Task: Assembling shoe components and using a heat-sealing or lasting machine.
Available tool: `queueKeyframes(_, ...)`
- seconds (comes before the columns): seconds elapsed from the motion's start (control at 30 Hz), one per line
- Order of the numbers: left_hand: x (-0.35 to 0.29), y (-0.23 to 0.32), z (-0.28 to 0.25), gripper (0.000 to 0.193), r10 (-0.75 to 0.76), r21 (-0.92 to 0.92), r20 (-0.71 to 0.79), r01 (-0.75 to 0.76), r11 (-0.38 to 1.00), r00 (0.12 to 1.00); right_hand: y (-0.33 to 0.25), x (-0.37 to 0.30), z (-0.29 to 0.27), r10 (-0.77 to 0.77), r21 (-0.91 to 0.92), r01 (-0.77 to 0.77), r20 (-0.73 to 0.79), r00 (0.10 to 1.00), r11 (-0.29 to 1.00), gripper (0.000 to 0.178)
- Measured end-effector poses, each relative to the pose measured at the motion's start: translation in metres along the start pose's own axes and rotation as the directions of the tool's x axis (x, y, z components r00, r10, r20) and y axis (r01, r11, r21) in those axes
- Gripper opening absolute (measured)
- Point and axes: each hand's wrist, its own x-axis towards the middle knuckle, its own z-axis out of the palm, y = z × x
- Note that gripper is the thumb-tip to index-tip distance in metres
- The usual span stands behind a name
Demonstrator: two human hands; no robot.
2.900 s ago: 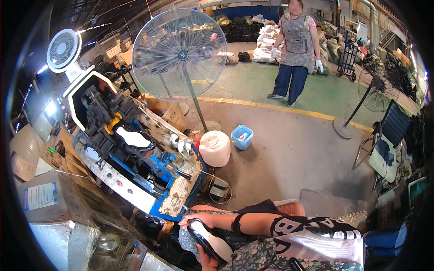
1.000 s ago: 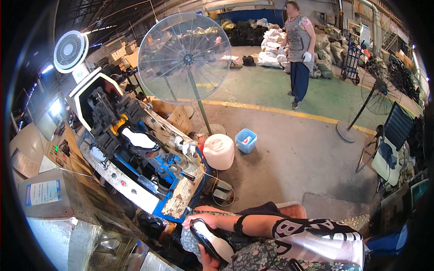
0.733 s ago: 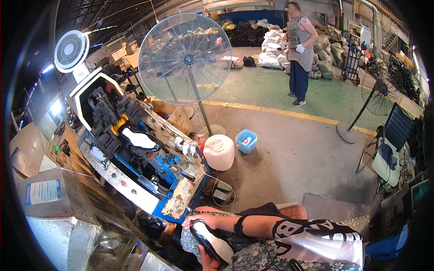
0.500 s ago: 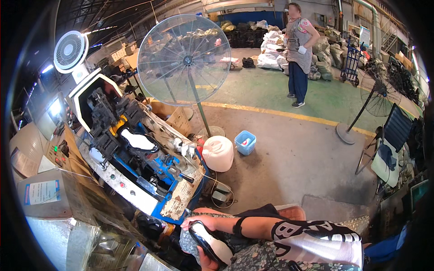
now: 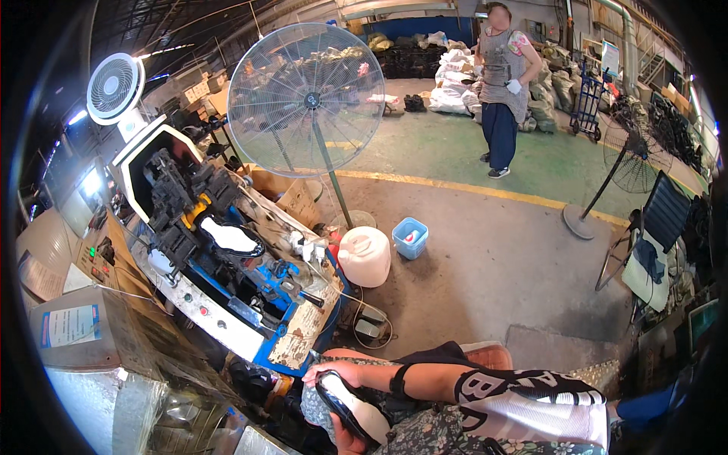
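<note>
A black shoe upper with a white underside (image 5: 356, 406) rests over my floral-clothed lap, its white face turned up. Around its upper end my right hand (image 5: 334, 371) is closed, the arm in a black-and-white sleeve with a dark band at the wrist. At the lower side of the shoe, my left hand (image 5: 347, 437) grips its edge; most of that hand is cut off by the frame. A second black-edged shoe with a white underside (image 5: 231, 236) sits in the machine (image 5: 216, 284) ahead and to the left, clear of both hands.
A large standing fan (image 5: 312, 100) rises behind the machine. Beyond its near end are a white plastic jug (image 5: 364, 258), a blue bucket (image 5: 410, 238) and a foot pedal (image 5: 370, 324). Metal casing (image 5: 91, 364) stands at left. A person (image 5: 502, 91) wearing gloves stands farther back.
The standing person has shifted slightly nearer and changed posture. The view has moved a little. Both my hands keep their hold on the shoe.
</note>
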Motion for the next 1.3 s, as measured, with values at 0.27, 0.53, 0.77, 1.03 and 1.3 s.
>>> queueKeyframes(0.27, -0.002, 0.002, 0.002, 0.064, -0.012, 0.004, 0.012, 0.012, 1.000, 1.000, -0.002, -0.001, 0.003, 0.021, -0.039, -0.021, -0.014, 1.000, 0.999, 0.040)
queueKeyframes(0.53, -0.003, 0.002, 0.005, 0.065, -0.022, 0.003, 0.026, 0.022, 1.000, 0.999, -0.002, -0.002, 0.003, 0.014, -0.022, -0.014, -0.013, 1.000, 1.000, 0.041)
queueKeyframes(0.77, -0.004, 0.004, 0.009, 0.066, -0.030, 0.005, 0.038, 0.030, 1.000, 0.999, -0.001, 0.000, -0.002, 0.018, -0.021, -0.018, 0.001, 1.000, 1.000, 0.041)
queueKeyframes(1.03, -0.005, 0.005, 0.013, 0.068, -0.040, 0.008, 0.051, 0.040, 0.999, 0.998, -0.001, 0.000, -0.002, 0.018, -0.041, -0.017, 0.010, 1.000, 0.999, 0.040)
queueKeyframes(1.3, -0.007, 0.006, 0.018, 0.069, -0.050, 0.012, 0.063, 0.050, 0.999, 0.997, -0.002, -0.001, 0.001, 0.031, -0.037, -0.032, -0.032, 0.999, 0.999, 0.041)
